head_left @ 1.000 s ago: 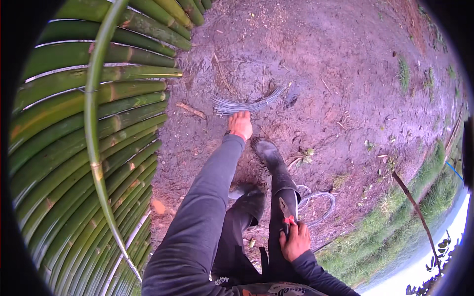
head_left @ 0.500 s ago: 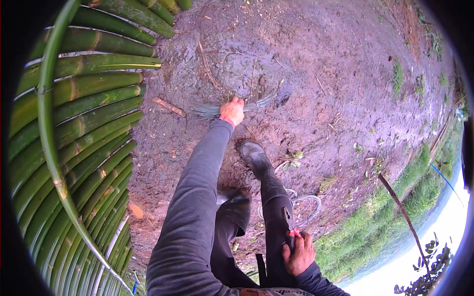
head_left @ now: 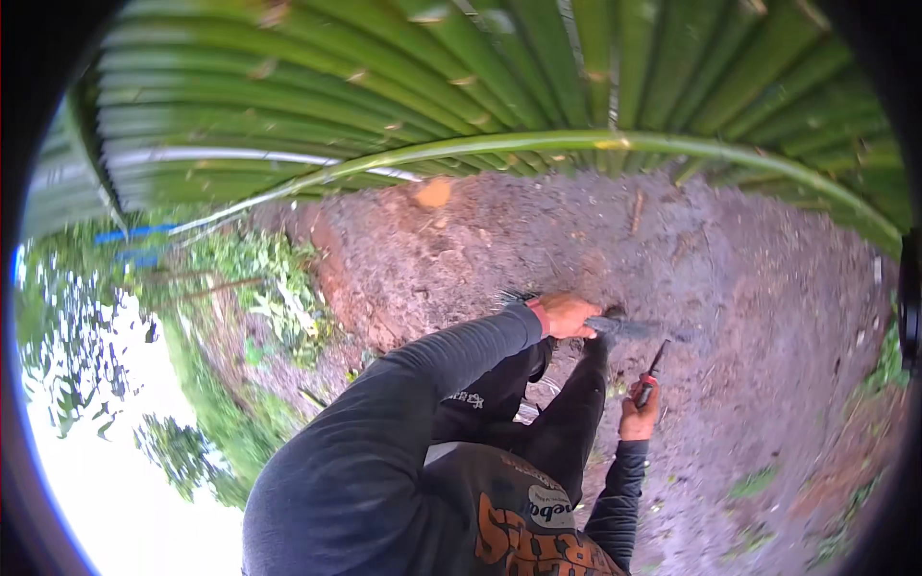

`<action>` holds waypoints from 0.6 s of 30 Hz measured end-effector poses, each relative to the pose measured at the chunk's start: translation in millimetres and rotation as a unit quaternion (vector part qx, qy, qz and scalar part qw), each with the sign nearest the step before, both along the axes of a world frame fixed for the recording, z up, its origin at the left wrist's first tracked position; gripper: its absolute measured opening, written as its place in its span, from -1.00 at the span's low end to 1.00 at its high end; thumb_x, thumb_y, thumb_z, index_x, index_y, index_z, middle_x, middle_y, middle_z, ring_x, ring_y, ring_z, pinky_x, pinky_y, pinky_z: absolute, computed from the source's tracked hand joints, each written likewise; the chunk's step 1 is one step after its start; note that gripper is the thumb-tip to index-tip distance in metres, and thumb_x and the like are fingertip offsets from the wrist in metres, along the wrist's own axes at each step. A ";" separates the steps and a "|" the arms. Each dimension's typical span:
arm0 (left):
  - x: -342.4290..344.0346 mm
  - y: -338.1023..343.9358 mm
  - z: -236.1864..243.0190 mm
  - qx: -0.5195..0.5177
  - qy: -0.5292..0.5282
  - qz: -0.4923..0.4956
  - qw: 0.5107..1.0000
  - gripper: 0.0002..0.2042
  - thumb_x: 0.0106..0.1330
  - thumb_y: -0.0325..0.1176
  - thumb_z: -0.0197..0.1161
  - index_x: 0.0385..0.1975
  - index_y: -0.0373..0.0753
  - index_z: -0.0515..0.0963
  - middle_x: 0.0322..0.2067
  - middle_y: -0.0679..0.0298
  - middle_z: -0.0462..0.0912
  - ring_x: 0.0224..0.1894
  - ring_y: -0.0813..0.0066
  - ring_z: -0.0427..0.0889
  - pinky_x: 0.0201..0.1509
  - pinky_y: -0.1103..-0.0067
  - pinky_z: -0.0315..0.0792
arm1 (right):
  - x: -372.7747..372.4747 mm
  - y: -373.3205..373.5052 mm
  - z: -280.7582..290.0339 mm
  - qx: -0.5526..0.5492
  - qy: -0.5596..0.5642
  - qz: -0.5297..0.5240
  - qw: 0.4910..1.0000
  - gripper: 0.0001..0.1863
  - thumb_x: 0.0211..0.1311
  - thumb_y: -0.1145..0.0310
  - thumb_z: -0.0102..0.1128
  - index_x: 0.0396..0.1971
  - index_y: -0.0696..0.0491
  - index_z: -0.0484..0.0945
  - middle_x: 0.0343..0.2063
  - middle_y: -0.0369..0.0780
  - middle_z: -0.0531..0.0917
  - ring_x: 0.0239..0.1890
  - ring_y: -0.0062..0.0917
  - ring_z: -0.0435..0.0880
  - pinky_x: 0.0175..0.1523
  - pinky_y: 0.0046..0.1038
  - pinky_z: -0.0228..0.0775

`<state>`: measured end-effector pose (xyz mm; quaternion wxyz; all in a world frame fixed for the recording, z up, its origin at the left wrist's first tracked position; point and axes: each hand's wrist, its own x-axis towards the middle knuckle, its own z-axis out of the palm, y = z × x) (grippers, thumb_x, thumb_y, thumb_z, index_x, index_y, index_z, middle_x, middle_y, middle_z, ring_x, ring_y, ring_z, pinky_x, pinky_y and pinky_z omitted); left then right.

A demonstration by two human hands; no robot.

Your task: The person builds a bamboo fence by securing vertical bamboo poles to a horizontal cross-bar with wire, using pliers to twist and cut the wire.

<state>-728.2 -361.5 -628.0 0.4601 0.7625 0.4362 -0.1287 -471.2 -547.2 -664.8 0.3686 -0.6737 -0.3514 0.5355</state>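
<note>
My left hand (head_left: 570,316) is closed around a bundle of thin grey wire (head_left: 636,329), which sticks out on both sides of the fist. It is held in front of my legs, over the muddy ground. Lower and to the right, my right hand (head_left: 638,419) grips pliers (head_left: 645,388) with red handles. The dark jaws point up toward the wire but stay apart from it. Motion blur hides whether the jaws are closed.
A row of green bamboo poles (head_left: 432,77) spans the far side, crossed by a bent bamboo pole (head_left: 538,144). Brown mud (head_left: 749,384) lies around my boots. Leafy plants (head_left: 279,288) and grass grow at the left. Part of a wire coil (head_left: 526,411) shows between my legs.
My view has swung round, so the bamboo now lies across the top. My left hand has lifted the wire from the mud. My right hand has brought the pliers off my thigh.
</note>
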 end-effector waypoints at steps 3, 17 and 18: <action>-63.5 -31.2 79.2 0.048 0.019 0.023 0.998 -0.52 0.17 0.01 0.33 0.03 -0.10 0.54 -0.23 0.10 0.69 -0.11 0.00 0.64 -0.03 0.20 0.45 | 13.3 86.8 45.9 0.038 -0.064 0.239 0.968 -0.66 0.02 0.60 0.11 -0.13 0.10 0.47 -0.42 -0.25 0.56 -0.36 -0.51 0.55 -0.19 -0.47 0.41; -156.2 -193.0 220.3 0.104 -0.074 0.230 0.965 -0.62 0.20 0.07 0.30 -0.15 -0.05 0.52 -0.27 0.19 0.65 -0.14 0.09 0.62 -0.16 0.20 0.45 | -135.9 204.4 232.1 -0.214 0.083 0.724 0.650 -0.75 0.18 0.59 0.20 -0.13 0.18 0.48 -0.28 -0.26 0.66 -0.56 -0.70 0.50 -0.54 -0.54 0.35; -168.4 -198.2 219.5 0.083 -0.136 0.260 0.952 -0.64 0.20 0.02 0.33 -0.18 -0.08 0.54 -0.31 0.17 0.65 -0.18 0.09 0.63 -0.21 0.23 0.44 | -148.9 210.3 227.8 -0.231 0.079 0.735 0.633 -0.76 0.19 0.58 0.20 -0.14 0.19 0.49 -0.32 -0.26 0.64 -0.56 -0.70 0.50 -0.52 -0.55 0.35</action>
